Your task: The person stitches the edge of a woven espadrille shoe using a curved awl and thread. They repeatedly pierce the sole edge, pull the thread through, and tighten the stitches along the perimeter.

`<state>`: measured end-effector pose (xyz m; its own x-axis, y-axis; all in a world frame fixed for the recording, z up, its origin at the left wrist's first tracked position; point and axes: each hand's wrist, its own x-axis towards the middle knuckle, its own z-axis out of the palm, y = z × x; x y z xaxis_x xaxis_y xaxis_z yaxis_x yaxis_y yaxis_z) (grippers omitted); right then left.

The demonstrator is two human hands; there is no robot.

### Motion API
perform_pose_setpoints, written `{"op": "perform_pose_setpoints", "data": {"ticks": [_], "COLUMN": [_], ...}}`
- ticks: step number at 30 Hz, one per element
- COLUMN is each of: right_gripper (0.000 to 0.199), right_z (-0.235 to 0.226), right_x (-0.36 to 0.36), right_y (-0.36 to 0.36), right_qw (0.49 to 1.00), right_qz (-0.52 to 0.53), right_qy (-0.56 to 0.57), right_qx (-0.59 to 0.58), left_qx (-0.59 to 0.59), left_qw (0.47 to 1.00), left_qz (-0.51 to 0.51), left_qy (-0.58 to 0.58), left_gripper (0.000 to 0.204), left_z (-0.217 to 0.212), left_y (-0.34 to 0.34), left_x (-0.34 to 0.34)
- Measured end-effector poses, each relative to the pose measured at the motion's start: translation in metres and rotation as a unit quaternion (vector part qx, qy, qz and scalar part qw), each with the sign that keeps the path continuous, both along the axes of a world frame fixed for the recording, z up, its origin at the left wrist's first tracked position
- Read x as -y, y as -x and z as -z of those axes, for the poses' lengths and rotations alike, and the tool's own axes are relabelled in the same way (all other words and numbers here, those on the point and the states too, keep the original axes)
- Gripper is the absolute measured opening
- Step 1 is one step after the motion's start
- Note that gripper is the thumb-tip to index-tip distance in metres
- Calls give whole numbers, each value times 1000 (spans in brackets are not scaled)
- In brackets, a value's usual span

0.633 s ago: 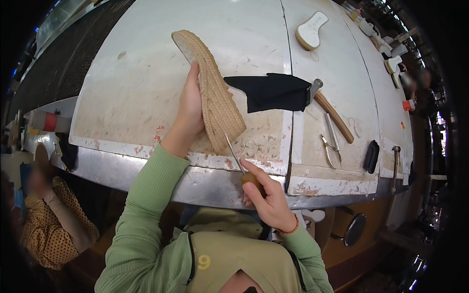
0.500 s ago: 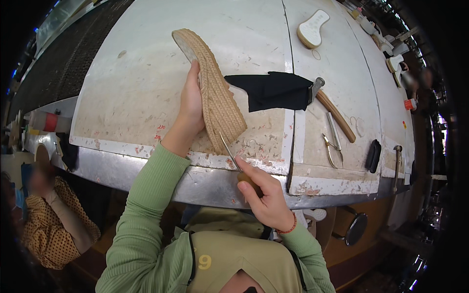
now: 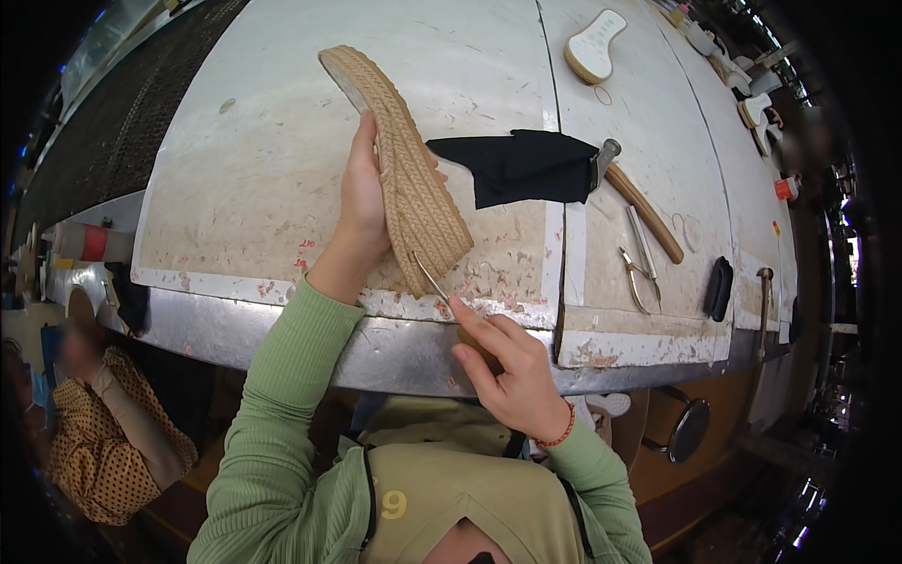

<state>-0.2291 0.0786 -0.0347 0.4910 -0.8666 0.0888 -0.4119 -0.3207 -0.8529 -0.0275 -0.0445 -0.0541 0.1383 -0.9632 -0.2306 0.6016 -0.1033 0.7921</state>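
A tan braided-rope wedge shoe sole (image 3: 404, 160) stands tilted over the table, its thick heel end toward me and its toe end pointing away to the upper left. My left hand (image 3: 362, 202) grips it from the left side, fingers hidden behind the sole. In my right hand (image 3: 515, 374) is an awl (image 3: 435, 284) with a thin, slightly bent metal shaft; the fist covers most of its brown handle. The index finger stretches along the awl. Its tip meets the braid near the heel's lower end.
On the worn white table (image 3: 282, 122), a folded black cloth (image 3: 526, 169) lies right of the sole. Beside it are a hammer (image 3: 648, 214), pincers (image 3: 635, 282) and a black oblong item (image 3: 719, 289). Farther back rests another sole (image 3: 595, 47). A person in a dotted sleeve (image 3: 113, 442) sits at left.
The awl's shaft has turned a little, and its tip sits slightly farther left on the heel. My left hand keeps its hold on the sole. The whole view has shifted slightly.
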Motion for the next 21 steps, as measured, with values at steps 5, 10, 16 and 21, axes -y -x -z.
{"op": "perform_pose_setpoints", "data": {"ticks": [5,10,16,21], "right_gripper": [51,53,53,50], "right_z": [-6,-9,2,-1], "right_x": [5,7,-5,-5], "right_y": [4,6,0,1], "right_qw": [987,998,999,992], "right_qz": [-19,-35,-5,-4], "right_qy": [108,27,31,68], "right_qx": [-118,-34,-33,-105], "left_qx": [8,11,14,11], "left_qw": [1000,998,997,998], "left_qz": [-7,-56,-73,-55], "left_qy": [7,3,24,25], "left_gripper": [61,59,58,57], "left_z": [0,-6,-3,-1], "left_y": [-1,3,3,-1], "left_x": [-3,-8,-12,-11]}}
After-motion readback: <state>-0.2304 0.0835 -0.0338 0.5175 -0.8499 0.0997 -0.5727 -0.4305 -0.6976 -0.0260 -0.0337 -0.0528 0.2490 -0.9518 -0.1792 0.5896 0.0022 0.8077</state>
